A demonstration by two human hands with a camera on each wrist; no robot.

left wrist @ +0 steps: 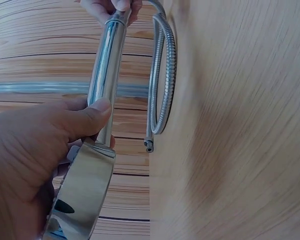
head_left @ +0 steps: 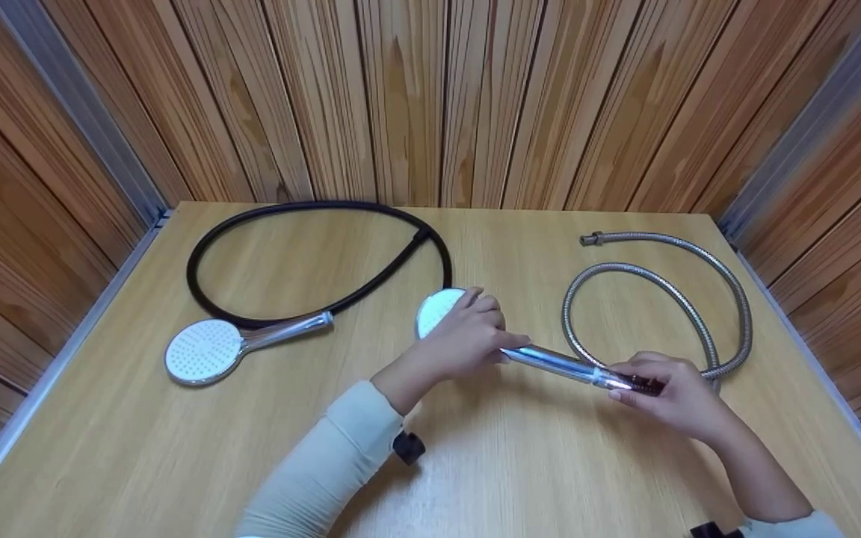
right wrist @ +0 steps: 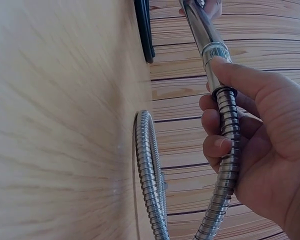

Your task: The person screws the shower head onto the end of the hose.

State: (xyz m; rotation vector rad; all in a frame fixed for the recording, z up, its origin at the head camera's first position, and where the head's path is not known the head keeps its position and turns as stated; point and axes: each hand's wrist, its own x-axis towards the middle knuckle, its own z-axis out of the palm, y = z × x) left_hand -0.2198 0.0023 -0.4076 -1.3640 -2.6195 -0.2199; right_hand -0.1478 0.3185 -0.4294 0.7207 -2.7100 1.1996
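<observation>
My left hand [head_left: 468, 336] grips a chrome shower head [head_left: 436, 312] where its handle meets the round white face, and fingers cover part of that face. In the left wrist view the thumb lies along the chrome handle [left wrist: 106, 65]. At the handle's far end my right hand [head_left: 666, 392] holds the end of a metal shower hose [head_left: 743, 329]. The right wrist view shows its thumb on the chrome collar [right wrist: 216, 52] and the other fingers curled round the ribbed hose [right wrist: 229, 120]. Hose end and handle line up and meet at the collar.
A second shower head [head_left: 205, 351] lies face up on the left of the wooden table [head_left: 251, 463]. Behind it a black hose [head_left: 199, 254] is looped. The metal hose's other end [head_left: 592, 239] lies at the back right. Wood-panelled walls [head_left: 400, 97] enclose the table's back and sides.
</observation>
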